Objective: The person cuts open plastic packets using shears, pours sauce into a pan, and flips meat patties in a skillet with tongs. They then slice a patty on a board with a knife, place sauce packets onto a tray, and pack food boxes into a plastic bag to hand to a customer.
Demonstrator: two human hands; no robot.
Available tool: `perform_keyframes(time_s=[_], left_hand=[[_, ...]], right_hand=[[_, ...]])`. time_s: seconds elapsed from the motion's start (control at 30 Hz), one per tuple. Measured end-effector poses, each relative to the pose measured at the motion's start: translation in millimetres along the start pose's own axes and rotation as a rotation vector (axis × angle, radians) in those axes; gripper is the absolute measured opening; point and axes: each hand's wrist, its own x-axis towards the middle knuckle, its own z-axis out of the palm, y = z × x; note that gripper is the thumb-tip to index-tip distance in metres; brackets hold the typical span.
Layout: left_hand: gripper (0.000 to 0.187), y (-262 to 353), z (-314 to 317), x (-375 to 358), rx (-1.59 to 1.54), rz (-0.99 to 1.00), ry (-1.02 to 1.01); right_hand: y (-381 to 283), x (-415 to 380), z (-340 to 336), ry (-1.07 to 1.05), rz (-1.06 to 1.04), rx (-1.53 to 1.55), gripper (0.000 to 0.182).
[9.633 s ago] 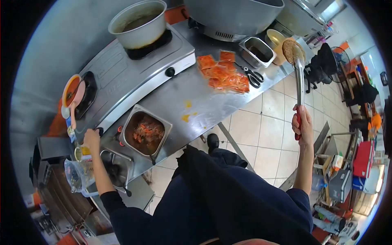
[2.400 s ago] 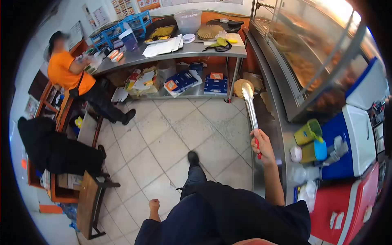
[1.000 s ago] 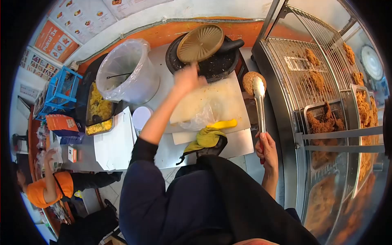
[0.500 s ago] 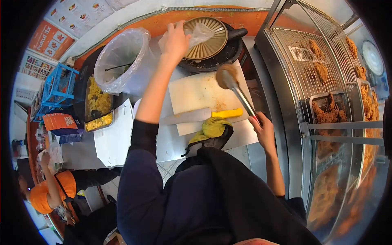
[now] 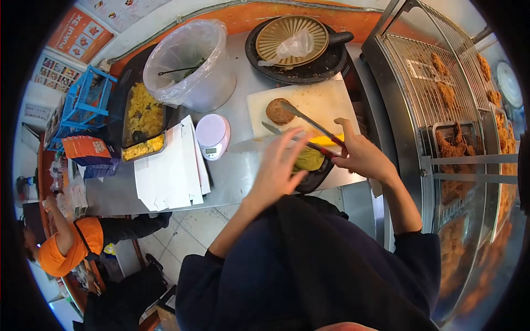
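My right hand (image 5: 365, 155) grips the red-handled end of metal tongs (image 5: 312, 122), whose arms are spread apart. One tong tip is against or just over a round brown patty (image 5: 279, 112) lying on the white cutting board (image 5: 317, 102). My left hand (image 5: 277, 170), slightly blurred, has its fingers spread and appears empty, beside the tongs and in front of part of the knife. That knife's yellow handle (image 5: 330, 140) rests across the board. Close to both hands lies a yellow-green cloth (image 5: 309, 160), partly covered.
Behind the board, a clear plastic bag (image 5: 298, 45) lies on a ribbed brown lid (image 5: 270, 41) over a black stone dish (image 5: 255, 60). Leftward stand a bag-lined bucket (image 5: 215, 83), a kitchen scale (image 5: 212, 135) and white cardboard (image 5: 168, 171). A fried-chicken cabinet (image 5: 406, 99) borders the right. Someone in orange (image 5: 58, 251) is at left.
My left hand has left the plastic bag on the lid and moved down beside the tongs. The patty, earlier in the tongs, now lies on the board, and the tongs have opened.
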Motion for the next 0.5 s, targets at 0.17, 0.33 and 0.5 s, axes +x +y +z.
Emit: perform_keyframes(time_s=[0.17, 0.33, 0.5], left_hand=[[0.068, -23.7, 42.6, 17.1, -0.057, 0.296, -0.094], [0.055, -67.1, 41.4, 31.4, -0.139, 0.387, 0.226], [0.044, -113.3, 29.7, 27.0, -0.064, 0.430, 0.385]], right_hand=[[20.5, 22.5, 57.5, 0.266, -0.487, 0.298, 0.066], [21.6, 41.3, 36.4, -0.080, -0.240, 0.922, 0.035], [44.6, 53.2, 44.0, 0.189, -0.431, 0.484, 0.044]])
